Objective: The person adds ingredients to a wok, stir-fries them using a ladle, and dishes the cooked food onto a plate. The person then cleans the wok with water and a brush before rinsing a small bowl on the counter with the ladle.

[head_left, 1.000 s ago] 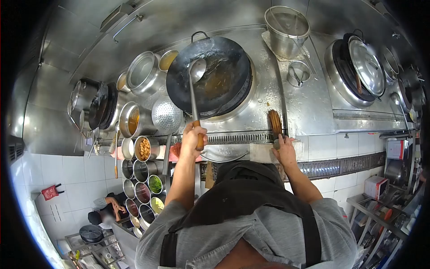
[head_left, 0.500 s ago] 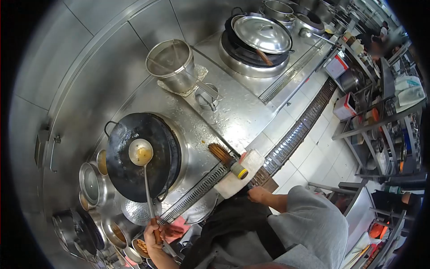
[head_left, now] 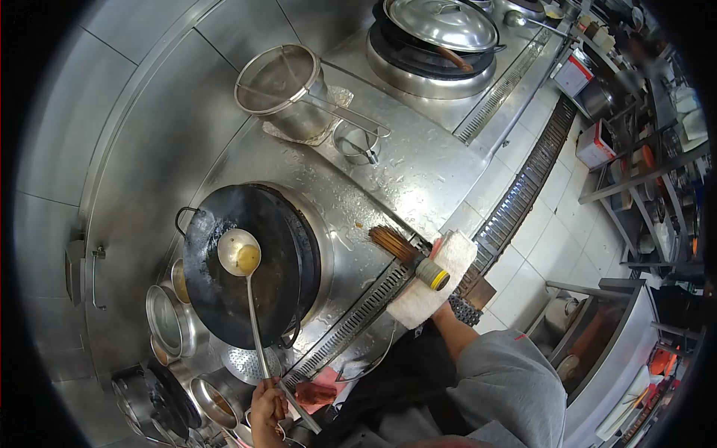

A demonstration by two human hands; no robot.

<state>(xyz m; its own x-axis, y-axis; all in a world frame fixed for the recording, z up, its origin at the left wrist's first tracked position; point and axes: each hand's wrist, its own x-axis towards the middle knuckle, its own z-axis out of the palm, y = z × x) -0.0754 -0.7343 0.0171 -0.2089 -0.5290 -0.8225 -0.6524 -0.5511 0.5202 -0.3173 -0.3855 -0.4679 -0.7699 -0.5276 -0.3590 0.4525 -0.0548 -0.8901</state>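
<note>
The left hand (head_left: 267, 407) is closed around the ladle (head_left: 228, 250), whose bowl is over the wok (head_left: 213, 310); if the wrist turns, the yellowish liquid (head_left: 247, 259) could spill. The right hand is hidden, perhaps by the cloth (head_left: 411, 305); its grip I cannot tell.

Bright glare is washing the steel table (head_left: 407, 183) near its front edge, while fisheye distortion is bending the blackened, blurry margins.
</note>
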